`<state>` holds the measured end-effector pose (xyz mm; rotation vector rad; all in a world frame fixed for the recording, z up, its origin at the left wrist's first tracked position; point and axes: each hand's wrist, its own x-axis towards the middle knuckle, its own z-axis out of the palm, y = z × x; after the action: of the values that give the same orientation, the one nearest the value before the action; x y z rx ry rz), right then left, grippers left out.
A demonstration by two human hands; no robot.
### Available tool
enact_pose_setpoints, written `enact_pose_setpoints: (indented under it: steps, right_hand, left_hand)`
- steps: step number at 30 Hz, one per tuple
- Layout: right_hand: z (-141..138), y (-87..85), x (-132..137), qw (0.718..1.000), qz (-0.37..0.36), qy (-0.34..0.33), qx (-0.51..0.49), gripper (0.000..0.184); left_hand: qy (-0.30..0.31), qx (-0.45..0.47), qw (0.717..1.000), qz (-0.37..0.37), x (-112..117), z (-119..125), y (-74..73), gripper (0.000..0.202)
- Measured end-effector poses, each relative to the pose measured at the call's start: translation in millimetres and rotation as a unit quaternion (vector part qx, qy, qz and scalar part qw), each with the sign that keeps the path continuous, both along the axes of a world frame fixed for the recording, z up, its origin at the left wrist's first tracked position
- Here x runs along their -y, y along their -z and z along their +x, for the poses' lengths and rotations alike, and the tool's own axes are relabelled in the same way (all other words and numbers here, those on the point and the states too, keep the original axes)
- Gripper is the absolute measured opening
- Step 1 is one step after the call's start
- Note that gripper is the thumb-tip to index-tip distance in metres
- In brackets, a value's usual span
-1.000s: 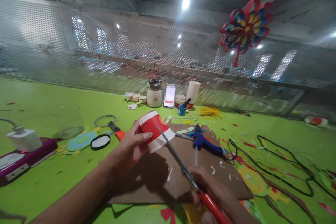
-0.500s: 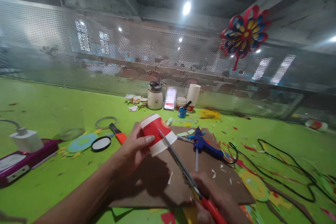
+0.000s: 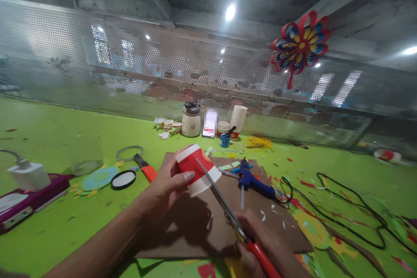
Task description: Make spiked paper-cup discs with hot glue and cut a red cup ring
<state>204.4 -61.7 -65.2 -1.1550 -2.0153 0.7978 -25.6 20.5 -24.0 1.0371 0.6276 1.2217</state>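
My left hand (image 3: 172, 180) grips a red and white paper cup (image 3: 190, 167), tilted on its side above a brown cardboard sheet (image 3: 195, 239). The thumb presses on the cup's wall while the other fingers go behind it. In my right hand (image 3: 257, 239) are scissors (image 3: 233, 217) with red handles. Their blades point up and left, and the tip lies over the cup's red wall; the blades look nearly closed. Just beyond, on the cardboard, rests a blue hot glue gun (image 3: 254, 180) with a glue stick beside it.
Left are a purple power strip (image 3: 39, 197) with a white charger (image 3: 29, 176), a black-rimmed disc (image 3: 123, 179) and an orange-handled tool (image 3: 148, 171). Behind stand a kettle (image 3: 191, 121), a phone (image 3: 210, 124), a blue paint jar (image 3: 224, 140) and stacked cups (image 3: 239, 119). A black cord (image 3: 355, 202) and paper scraps lie right.
The view has shifted slightly. My hands, the cup and the scissors keep nearly the same positions relative to each other.
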Motion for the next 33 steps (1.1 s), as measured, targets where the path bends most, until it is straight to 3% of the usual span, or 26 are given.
enact_pose_setpoints:
  steps: [4,12,17,21,33]
  right_hand:
    - [-3.6,-1.1,0.6,1.0,0.0,0.01,-0.002,0.077]
    - [1.0,5.0,8.0,0.999,-0.004,0.033,0.008,0.071]
    - [1.1,10.0,-1.0,0.999,0.033,0.009,0.003,0.07]
    - [-1.9,7.1,-1.5,0.999,0.039,0.007,-0.001,0.075]
    - [-3.4,-0.3,7.1,0.999,0.036,0.031,0.004,0.064]
  left_hand:
    - [0.009,-0.007,1.0,0.013,3.0,1.5,-1.5,0.076]
    - [0.02,-0.006,1.0,0.018,6.6,-0.3,-3.5,0.082]
    - [0.01,-0.006,1.0,0.017,8.7,1.9,-5.7,0.083]
    - [0.01,-0.003,1.0,0.005,11.2,4.3,-6.0,0.078]
    - [0.026,0.007,1.0,0.0,12.2,6.8,-5.6,0.065]
